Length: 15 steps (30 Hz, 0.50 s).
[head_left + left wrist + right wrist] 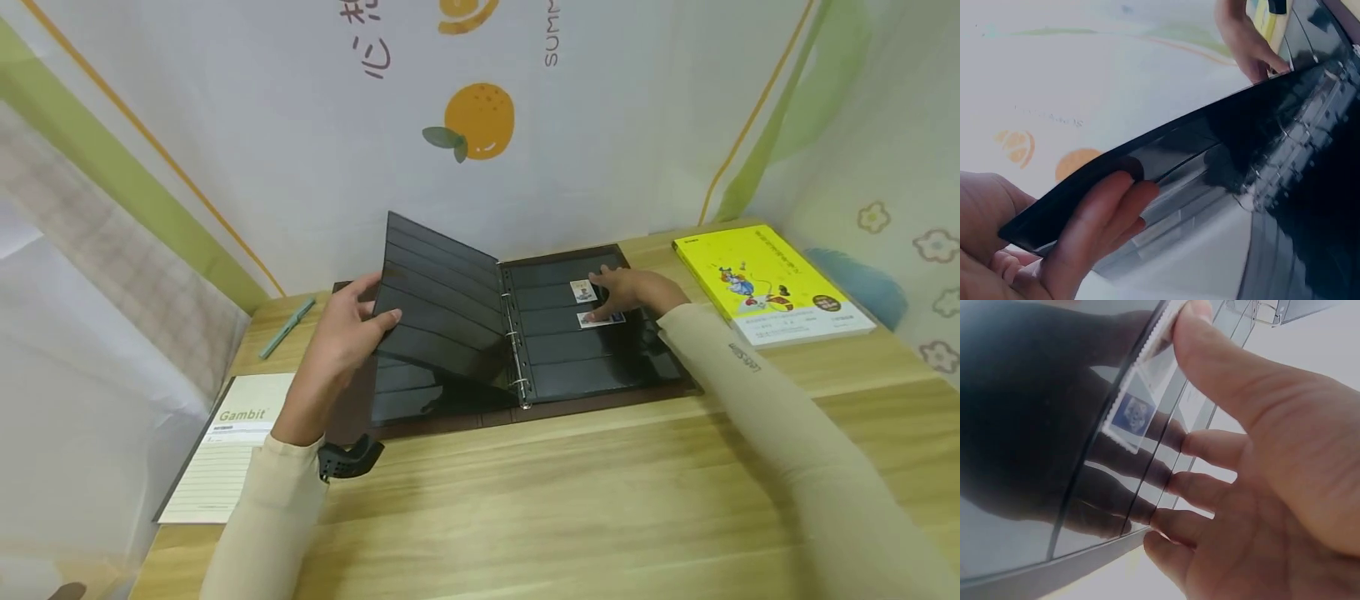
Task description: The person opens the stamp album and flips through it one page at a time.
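My left hand (337, 329) pinched the album (480, 419)'s black page (442, 308) up mid-frame so it wouldn't flop, I guess, while my loosely spread right hand (633, 292) thumbed a stamp (612, 319) right of centre, probably steadying it.

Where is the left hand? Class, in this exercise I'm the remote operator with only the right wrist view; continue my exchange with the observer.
Observer: The left hand pinches the free edge of a tilted black page.
Operator: I see the right hand by a stamp. What lies on the table to the right of the binder?
Observer: A yellow book.
Operator: And to the left, is there anything to write with?
Observer: Yes, a pen lies beyond the notebook.
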{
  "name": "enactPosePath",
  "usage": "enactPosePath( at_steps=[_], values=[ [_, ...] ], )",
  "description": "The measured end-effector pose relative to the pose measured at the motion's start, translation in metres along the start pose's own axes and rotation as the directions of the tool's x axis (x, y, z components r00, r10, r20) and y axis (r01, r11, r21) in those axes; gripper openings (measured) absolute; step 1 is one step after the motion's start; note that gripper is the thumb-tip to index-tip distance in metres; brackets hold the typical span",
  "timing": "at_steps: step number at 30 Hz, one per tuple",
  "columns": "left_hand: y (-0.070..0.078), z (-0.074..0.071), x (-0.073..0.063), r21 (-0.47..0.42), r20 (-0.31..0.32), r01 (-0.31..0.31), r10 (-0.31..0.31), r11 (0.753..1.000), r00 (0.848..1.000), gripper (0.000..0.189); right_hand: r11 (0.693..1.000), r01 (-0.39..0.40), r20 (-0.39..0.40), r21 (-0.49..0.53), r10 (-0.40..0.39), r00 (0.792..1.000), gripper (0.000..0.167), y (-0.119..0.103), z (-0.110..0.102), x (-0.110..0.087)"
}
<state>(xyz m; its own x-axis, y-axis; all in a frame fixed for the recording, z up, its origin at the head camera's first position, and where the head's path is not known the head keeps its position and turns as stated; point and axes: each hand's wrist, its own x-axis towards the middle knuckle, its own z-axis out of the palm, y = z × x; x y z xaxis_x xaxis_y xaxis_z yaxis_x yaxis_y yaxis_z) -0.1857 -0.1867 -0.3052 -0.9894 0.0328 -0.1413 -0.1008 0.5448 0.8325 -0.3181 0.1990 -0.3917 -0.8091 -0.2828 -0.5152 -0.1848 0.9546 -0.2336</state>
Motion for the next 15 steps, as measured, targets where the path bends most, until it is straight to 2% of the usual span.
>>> enactPosePath(
  at_steps=[7,9,15],
  values=[
    [-0.020,-0.005,-0.002,0.009,0.010,0.030,-0.030,1.000,1.000,0.069,1.000,-0.007,-0.001,-0.014,0.007,1.000,0.099,-0.001,0.004,0.000],
    [-0.023,-0.005,-0.001,-0.002,0.009,0.035,-0.035,0.999,0.999,0.069,1.000,-0.006,-0.008,-0.007,0.006,1.000,0.099,-0.001,0.004,0.000],
    [-0.028,-0.007,0.002,0.046,0.013,0.066,-0.067,0.997,0.998,0.071,1.000,0.005,-0.016,-0.013,-0.006,1.000,0.099,0.001,0.003,0.002]
  ],
)
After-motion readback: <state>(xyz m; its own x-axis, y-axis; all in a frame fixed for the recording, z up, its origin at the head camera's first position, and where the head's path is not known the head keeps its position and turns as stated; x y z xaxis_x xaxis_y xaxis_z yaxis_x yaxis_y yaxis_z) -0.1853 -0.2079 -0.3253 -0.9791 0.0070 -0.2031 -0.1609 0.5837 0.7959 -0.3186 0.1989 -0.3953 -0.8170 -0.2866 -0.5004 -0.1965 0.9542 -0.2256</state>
